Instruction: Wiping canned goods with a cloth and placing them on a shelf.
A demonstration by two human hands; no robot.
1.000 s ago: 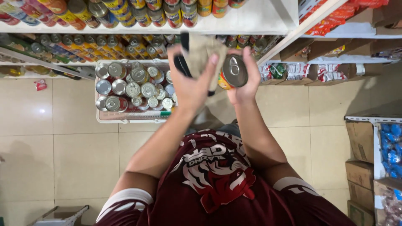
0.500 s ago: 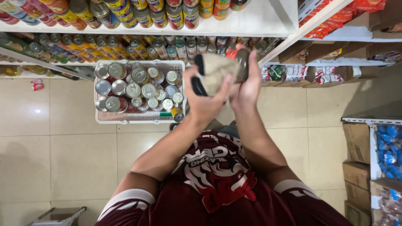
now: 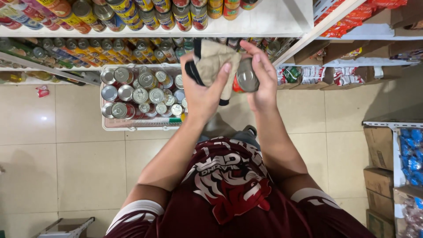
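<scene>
My left hand (image 3: 203, 90) is closed around a tan and black cloth (image 3: 215, 61), held up in front of the shelves. My right hand (image 3: 260, 79) grips a tin can (image 3: 245, 77) with a silver lid and a red label, right beside the cloth. The cloth touches the can's left side. Both hands are raised at chest height above a white basket (image 3: 132, 125) full of several tin cans.
White shelves (image 3: 264, 22) ahead carry rows of cans and packets. Cardboard boxes (image 3: 379, 176) and a bin of blue packets (image 3: 412, 154) stand at the right. A grey box (image 3: 66, 227) sits on the tiled floor at the lower left.
The can was held lid-up beside the cloth. The cloth then covered it, and now the can shows again at the right with the cloth against its side.
</scene>
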